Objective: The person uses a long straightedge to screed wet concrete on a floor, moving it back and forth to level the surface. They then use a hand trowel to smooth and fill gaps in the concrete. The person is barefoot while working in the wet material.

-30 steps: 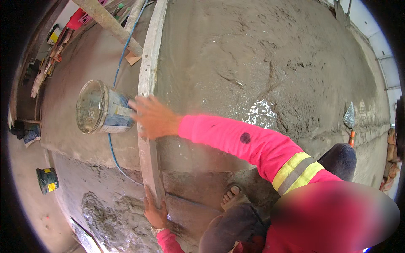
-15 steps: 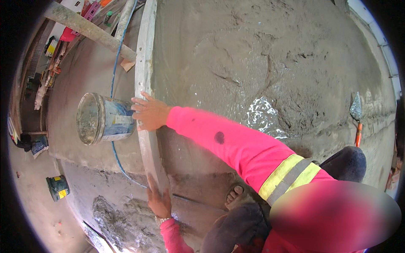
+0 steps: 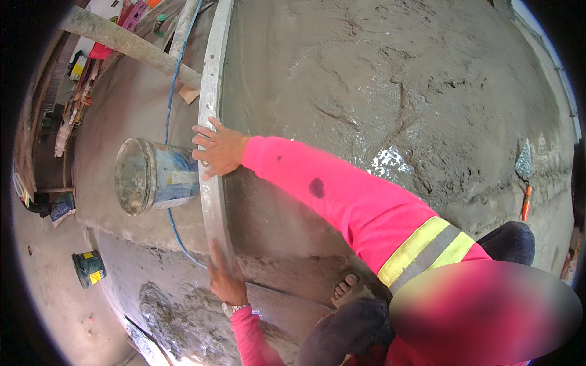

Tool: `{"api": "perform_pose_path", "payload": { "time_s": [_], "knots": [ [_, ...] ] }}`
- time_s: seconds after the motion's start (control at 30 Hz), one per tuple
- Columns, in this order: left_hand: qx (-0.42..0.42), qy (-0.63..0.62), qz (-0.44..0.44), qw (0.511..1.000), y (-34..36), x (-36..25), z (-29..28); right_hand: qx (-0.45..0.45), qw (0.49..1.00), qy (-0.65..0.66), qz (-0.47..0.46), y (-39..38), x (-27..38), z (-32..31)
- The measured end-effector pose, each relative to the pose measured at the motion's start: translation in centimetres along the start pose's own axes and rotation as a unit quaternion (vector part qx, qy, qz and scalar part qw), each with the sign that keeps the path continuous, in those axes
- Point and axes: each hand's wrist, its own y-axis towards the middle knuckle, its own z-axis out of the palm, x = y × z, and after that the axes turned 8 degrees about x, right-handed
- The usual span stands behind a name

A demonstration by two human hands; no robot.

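A long pale straightedge [image 3: 212, 85], smeared with cement, runs from the top of the view down past the middle, along the left border of wet mortar [image 3: 366, 79]. My right hand [image 3: 221, 149] is wrapped over its middle with fingers spread across the top face. Closer to its near end, my left hand [image 3: 227, 282], with a watch at the wrist, grips the edge; some of its fingers are hidden behind the bar. Just left of my right hand, a dirty bucket [image 3: 177, 178] lies on its side, mouth facing left.
A trowel [image 3: 524, 161] with an orange handle lies on the mortar at far right. A blue hose [image 3: 173, 79] runs behind the bucket. Mortar heaps [image 3: 162, 311] and a dark green bucket [image 3: 89, 269] are at lower left. A beam [image 3: 122, 43] crosses the upper left.
The straightedge and both hands have shifted slightly away from me, with the near end edging left. The whole view has also moved a little. Both hands keep their grip.
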Motion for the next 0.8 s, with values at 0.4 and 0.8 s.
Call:
{"api": "perform_pose_path", "payload": {
  "time_s": [0.4, 0.8],
  "knots": [
    [0.027, -0.059, -0.061, 0.996, 0.9, 0.0, 1.3, 0.006, 0.988, -0.155, 0.019, 2.8, -0.7, 0.5],
    [0.042, -0.091, -0.054, 0.993, -4.8, -2.0, 1.2, -0.093, 0.983, -0.158, -0.028, -2.0, 0.8, 1.8]
  ]
}}
